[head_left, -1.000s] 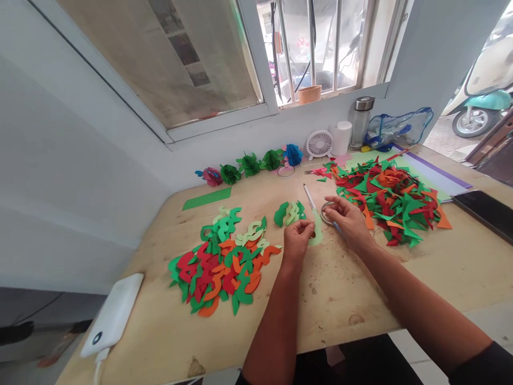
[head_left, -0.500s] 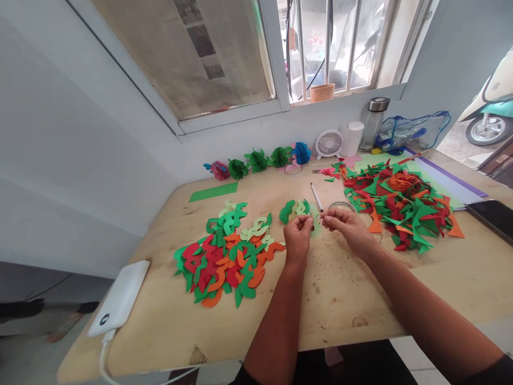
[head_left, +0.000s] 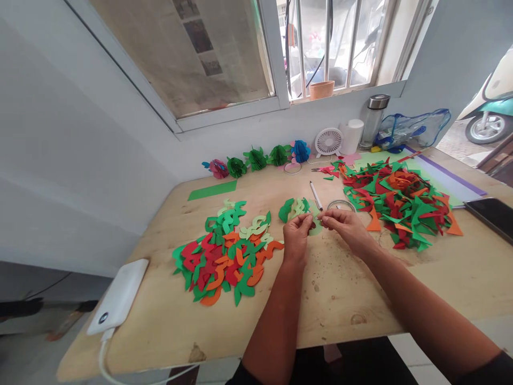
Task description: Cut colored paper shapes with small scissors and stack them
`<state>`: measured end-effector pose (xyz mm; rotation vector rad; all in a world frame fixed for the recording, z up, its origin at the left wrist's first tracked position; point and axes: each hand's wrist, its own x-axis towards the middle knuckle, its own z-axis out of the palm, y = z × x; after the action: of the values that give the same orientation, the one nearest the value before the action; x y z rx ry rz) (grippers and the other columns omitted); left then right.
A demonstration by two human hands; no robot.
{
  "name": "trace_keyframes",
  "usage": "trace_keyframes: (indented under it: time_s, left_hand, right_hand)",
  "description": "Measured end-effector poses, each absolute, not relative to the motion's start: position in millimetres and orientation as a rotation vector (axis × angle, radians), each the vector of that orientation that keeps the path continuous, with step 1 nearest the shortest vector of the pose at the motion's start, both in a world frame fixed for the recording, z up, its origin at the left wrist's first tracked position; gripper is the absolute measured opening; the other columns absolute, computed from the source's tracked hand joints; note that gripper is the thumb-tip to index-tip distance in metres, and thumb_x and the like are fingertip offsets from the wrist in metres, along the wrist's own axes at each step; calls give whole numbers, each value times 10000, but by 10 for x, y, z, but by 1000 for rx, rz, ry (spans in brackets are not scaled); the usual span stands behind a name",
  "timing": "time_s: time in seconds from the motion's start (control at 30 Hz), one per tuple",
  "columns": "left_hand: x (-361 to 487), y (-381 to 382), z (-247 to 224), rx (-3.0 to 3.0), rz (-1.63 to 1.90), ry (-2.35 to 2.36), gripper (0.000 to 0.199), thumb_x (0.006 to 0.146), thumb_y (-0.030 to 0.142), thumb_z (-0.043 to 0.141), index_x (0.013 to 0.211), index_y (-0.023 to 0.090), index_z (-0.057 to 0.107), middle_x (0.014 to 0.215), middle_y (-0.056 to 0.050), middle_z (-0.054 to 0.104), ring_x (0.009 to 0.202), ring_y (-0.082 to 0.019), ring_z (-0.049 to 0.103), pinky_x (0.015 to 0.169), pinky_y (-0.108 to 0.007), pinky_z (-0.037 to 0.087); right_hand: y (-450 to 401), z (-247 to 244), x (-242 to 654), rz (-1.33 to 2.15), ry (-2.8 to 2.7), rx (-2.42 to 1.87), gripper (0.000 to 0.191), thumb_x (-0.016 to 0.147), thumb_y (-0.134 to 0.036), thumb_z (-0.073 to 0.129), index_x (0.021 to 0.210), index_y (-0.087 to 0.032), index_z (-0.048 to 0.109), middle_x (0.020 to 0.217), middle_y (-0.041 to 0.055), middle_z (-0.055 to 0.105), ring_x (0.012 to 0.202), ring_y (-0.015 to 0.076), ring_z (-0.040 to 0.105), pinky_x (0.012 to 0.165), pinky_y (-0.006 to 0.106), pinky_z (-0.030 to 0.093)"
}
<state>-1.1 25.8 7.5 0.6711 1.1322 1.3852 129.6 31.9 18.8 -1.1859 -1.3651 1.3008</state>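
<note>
My left hand [head_left: 298, 231] is closed in a pinch, thumb against fingers, over the middle of the table. Facing it a short gap away, my right hand [head_left: 345, 227] also pinches with its fingertips. What either pinch holds is too small to make out. A light green paper piece [head_left: 316, 227] shows between and below the fingertips; I cannot tell whether it is held or lies on the wood. Just beyond my left hand is a small group of green paper cutouts [head_left: 287, 209]. A white pen [head_left: 316, 195] and a thin wire ring [head_left: 340, 203] lie beyond my right hand.
Left of my hands spreads a pile of curved paper cutouts [head_left: 218, 267]; on the right are heaped scraps [head_left: 401, 203]. A power bank [head_left: 118, 297] with a cable, a green strip [head_left: 212, 190], paper flowers [head_left: 256, 159], a fan [head_left: 328, 142], a bottle [head_left: 373, 123] and a phone [head_left: 491, 216] stand around.
The view has shifted very slightly. My hands stay pinched close together, with only a small movement of the fingertips, and more of the light green paper shows between them.
</note>
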Motion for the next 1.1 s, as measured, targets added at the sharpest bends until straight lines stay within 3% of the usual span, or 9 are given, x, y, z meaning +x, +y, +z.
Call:
trace_keyframes:
  time_s: [0.63, 1.1]
  left_hand:
    - [8, 249, 56, 541, 1403, 1081, 299, 516, 302, 807, 730, 112, 720, 553, 7, 600, 526, -63, 531, 551, -189, 400]
    - [6, 252, 51, 583, 1440, 1129, 291, 512, 237, 794, 765, 116, 719, 595, -11, 653, 528, -85, 594, 629, -239, 508]
  right_hand:
    - [333, 131, 1300, 1260, -1435, -1170, 245, 716, -378, 623, 745, -163, 735, 788, 50, 698, 787, 197, 601, 721, 301, 462]
    - [337, 97, 1315, 959, -1651, -1269, 273, 782, -331, 536, 808, -152, 741, 798, 64, 709, 732, 187, 603, 647, 285, 451]
